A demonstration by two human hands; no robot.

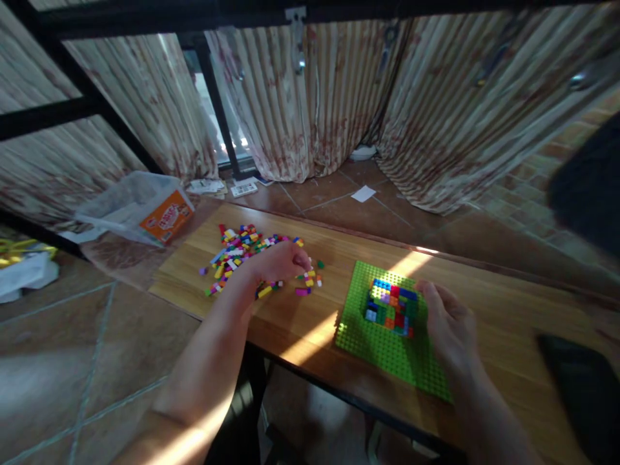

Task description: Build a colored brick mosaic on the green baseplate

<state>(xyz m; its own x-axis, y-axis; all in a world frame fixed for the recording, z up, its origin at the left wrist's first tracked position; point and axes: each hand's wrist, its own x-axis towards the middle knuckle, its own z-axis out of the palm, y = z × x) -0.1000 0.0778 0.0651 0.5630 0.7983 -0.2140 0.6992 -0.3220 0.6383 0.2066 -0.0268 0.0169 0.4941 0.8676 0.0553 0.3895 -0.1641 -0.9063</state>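
My left hand [285, 259] is over the right side of a loose pile of colourful toy bricks [237, 248]. Its fingers are curled together, and whatever they hold, if anything, is hidden. On the wooden bench lies a green studded baseplate [382, 355], carrying a roughly square block of mixed-colour bricks [391, 307]. My right hand [449, 318] is above the plate's right edge, thumb and fingertips closed close to the block's upper right corner. I cannot make out anything between those fingertips.
A clear plastic bin [130, 203] with an orange label stands on the floor past the bench's left end. A dark flat object [578, 381] lies at the bench's right. Striped curtains [334, 97] hang behind, and a white paper [363, 193] is on the tiles.
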